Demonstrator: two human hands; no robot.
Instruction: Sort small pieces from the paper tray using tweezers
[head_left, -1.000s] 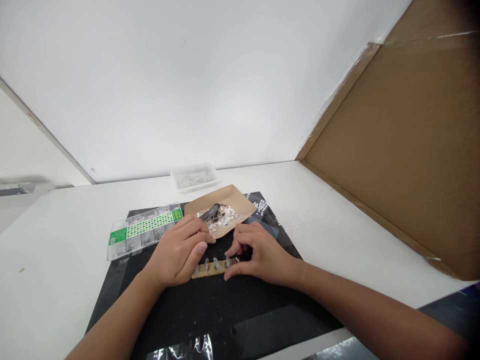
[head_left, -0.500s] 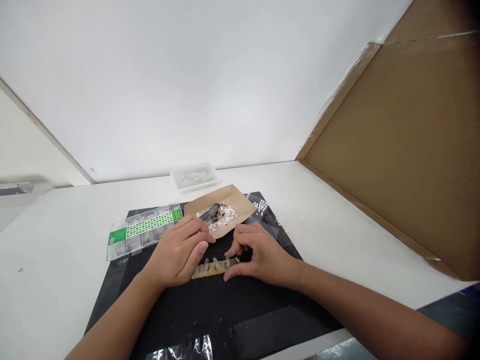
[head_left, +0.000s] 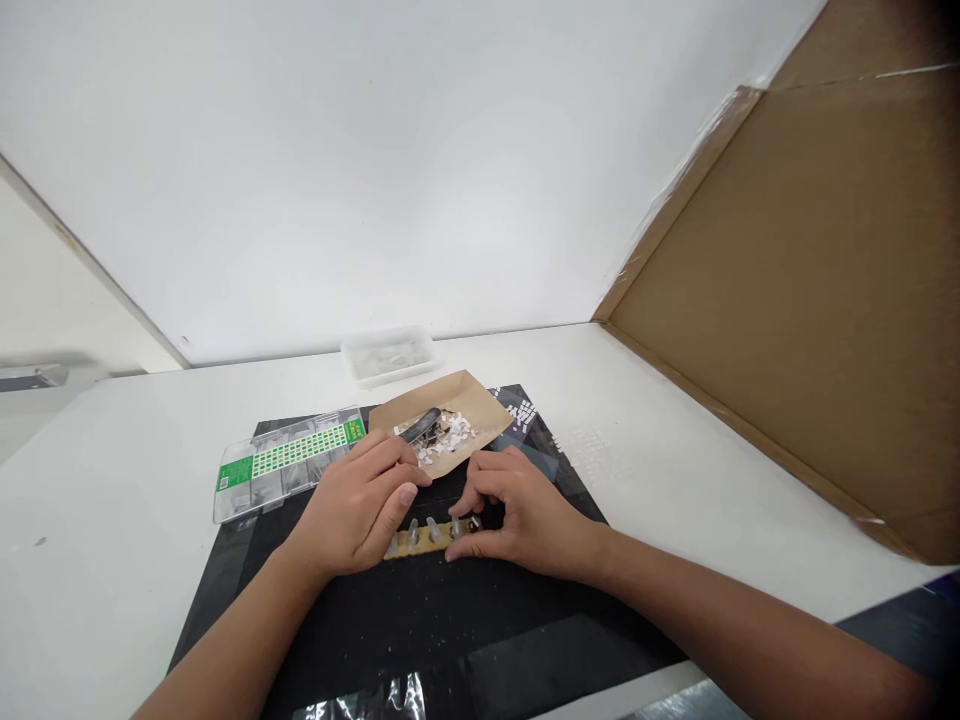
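A tan strip (head_left: pixel 424 541) lies on the black mat, with several translucent false nail tips (head_left: pixel 433 530) standing up along it. My left hand (head_left: pixel 364 505) is curved over the strip's left end, hiding it, thumb and fingers close together. My right hand (head_left: pixel 517 510) straddles the strip near its right end. Its index finger is at the far side and its thumb at the near side, around a nail tip (head_left: pixel 455 527). Beyond that tip, a small dark, shiny piece (head_left: pixel 474 523) sits partly in the right hand's shadow.
Behind my hands, a brown paper tray (head_left: pixel 480 400) holds white chips and a dark, rounded tool (head_left: pixel 421 425). A clear compartment case (head_left: pixel 289 455) with a green label lies left. A white plastic tub (head_left: pixel 390 355) stands farther back. Cardboard (head_left: pixel 787 300) rises at the right.
Almost nothing differs. My right thumb has shifted very slightly left along the near side of the strip; the left hand stays in place.
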